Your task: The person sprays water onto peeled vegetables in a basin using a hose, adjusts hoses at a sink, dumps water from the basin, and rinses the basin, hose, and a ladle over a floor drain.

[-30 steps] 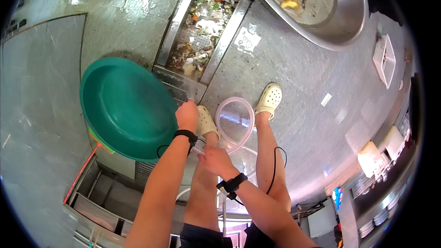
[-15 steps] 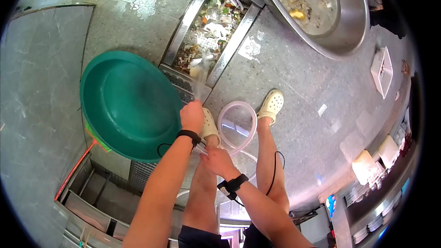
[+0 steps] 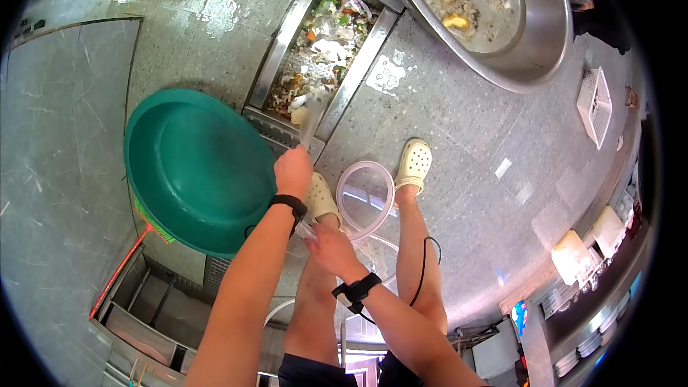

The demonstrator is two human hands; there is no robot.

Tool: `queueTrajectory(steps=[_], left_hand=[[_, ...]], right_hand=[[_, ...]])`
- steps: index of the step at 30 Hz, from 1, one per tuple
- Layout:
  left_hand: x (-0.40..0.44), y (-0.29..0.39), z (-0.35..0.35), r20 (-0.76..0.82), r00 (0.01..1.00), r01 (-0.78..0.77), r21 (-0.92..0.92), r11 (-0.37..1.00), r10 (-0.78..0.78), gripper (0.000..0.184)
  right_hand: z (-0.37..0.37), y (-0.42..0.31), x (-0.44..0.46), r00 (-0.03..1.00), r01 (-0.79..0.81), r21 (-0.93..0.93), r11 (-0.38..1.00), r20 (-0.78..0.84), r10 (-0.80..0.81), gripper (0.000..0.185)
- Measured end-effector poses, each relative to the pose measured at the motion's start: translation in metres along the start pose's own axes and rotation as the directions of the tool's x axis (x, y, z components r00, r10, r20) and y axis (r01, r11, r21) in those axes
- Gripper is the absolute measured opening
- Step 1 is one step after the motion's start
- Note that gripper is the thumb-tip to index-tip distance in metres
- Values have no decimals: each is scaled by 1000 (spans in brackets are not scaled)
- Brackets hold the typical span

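Observation:
A clear plastic hose (image 3: 365, 236) lies looped on the floor between two cream clogs. My left hand (image 3: 294, 170) is closed round the hose near its outlet, and a blurred see-through streak, water or hose end, points from the fist at the floor drain. Farther back along the hose, my right hand (image 3: 333, 249) also grips it. Food scraps (image 3: 330, 54) fill the open drain channel (image 3: 356, 79), which has a steel rim. Left of my left hand rests a large green tub (image 3: 190, 172), with no contents visible.
A big steel basin (image 3: 534, 64) with murky water and food bits stands upper right. A white plastic basket (image 3: 593, 107) lies at the right. Lower left are a red-handled broom (image 3: 122, 269) and a steel trough (image 3: 154, 308). The floor has wet patches.
The whole view has shifted slightly left. Both hands keep their hold on the hose, and the streak from my left hand still points at the drain.

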State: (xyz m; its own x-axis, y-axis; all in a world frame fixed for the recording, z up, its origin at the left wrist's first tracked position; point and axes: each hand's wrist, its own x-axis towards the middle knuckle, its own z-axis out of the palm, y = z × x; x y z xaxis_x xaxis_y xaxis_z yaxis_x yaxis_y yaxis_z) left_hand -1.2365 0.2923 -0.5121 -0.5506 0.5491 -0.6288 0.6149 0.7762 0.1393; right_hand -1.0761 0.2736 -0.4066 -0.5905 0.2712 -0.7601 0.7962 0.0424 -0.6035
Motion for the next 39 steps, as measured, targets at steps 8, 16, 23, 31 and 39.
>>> queueTrajectory(steps=[8, 16, 23, 31, 39], left_hand=[[12, 11, -2, 17, 999, 52, -25, 998, -52, 21], [19, 15, -14, 97, 993, 57, 39, 998, -60, 13], [43, 22, -30, 163, 986, -53, 163, 985, 27, 11], [49, 34, -32, 196, 980, -60, 218, 974, 17, 12], [39, 30, -22, 142, 989, 14, 214, 977, -45, 14]], right_hand=[[-11, 2, 3, 999, -3, 16, 1000, -54, 4, 28], [-21, 0, 5, 1000, 12, 68, 998, 20, -13, 37], [-26, -9, 8, 992, 104, 173, 979, -95, -88, 37], [-35, -12, 11, 989, 87, 72, 994, -128, -78, 34], [-37, -10, 10, 997, 54, 13, 998, -50, -53, 30]])
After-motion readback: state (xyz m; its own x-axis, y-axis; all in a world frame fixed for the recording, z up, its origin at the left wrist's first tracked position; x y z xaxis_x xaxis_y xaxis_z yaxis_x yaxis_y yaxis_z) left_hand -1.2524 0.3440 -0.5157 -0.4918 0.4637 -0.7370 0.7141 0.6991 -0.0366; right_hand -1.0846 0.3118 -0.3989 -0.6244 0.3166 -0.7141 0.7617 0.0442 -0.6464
